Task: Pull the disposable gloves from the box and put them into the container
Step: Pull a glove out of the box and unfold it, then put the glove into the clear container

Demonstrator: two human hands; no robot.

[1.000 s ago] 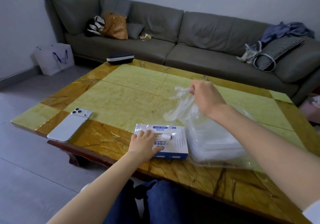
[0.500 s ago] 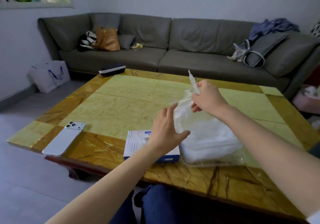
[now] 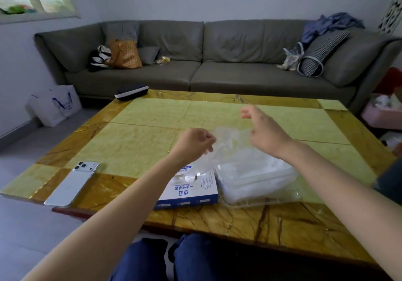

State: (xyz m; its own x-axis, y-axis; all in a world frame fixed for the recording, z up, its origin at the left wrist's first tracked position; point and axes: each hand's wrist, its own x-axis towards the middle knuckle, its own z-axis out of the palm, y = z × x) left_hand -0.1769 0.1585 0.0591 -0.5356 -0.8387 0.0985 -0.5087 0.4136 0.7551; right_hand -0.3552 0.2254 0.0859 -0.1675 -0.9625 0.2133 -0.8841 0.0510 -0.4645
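Observation:
A clear disposable glove [image 3: 230, 141] hangs stretched between my two hands above the table. My left hand [image 3: 193, 143] pinches its left edge with curled fingers. My right hand [image 3: 264, 134] meets its right edge with its lower fingers curled, thumb and forefinger spread apart above; motion blur hides the exact grip. Below the glove sits the clear plastic container [image 3: 261, 201], which holds a pile of whitish gloves. The blue and white glove box [image 3: 191, 191] lies flat to its left, with a glove poking from its slot.
A white phone [image 3: 72, 183] lies near the marble table's [image 3: 139, 135] left front edge. A dark case [image 3: 131, 91] sits at the far edge. A grey sofa [image 3: 217, 72] with bags and cushions stands behind. My knees are under the near edge.
My left hand left the box and rose to take the glove's left edge. My right hand came down from its raised pull, and the glove now spreads between both hands over the container.

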